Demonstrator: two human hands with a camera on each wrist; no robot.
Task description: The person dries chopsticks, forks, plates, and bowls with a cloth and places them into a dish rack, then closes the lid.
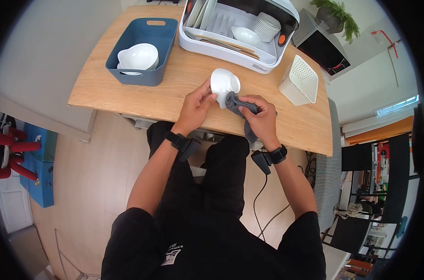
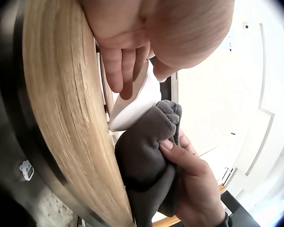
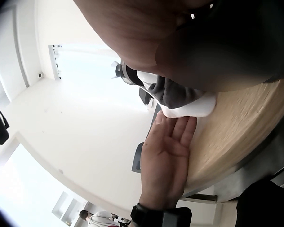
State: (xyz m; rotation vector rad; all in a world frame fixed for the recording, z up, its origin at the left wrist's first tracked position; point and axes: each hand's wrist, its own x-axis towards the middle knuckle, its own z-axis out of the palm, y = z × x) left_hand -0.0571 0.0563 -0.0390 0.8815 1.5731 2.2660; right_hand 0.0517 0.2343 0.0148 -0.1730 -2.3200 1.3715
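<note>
A white bowl (image 1: 217, 83) is tipped on its side just over the near part of the wooden table (image 1: 184, 70). My left hand (image 1: 195, 111) holds it at its left edge, thumb on one side and fingers on the other. In my right hand (image 1: 263, 120) is a bunched dark grey cloth (image 1: 234, 102), pinched between thumb and fingers. The cloth meets the bowl's right side, and a loose end hangs toward the table edge. The left wrist view shows the cloth (image 2: 144, 146) against the bowl (image 2: 139, 105); in the right wrist view the right hand covers much of the cloth.
Back left stands a blue bin (image 1: 142, 80) holding several white bowls (image 1: 139, 56). A white dish box (image 1: 221, 55) with plates, small dishes and chopsticks sits at the back. To the right are a white perforated basket (image 1: 298, 84) and, beyond it, a microwave (image 1: 321, 49).
</note>
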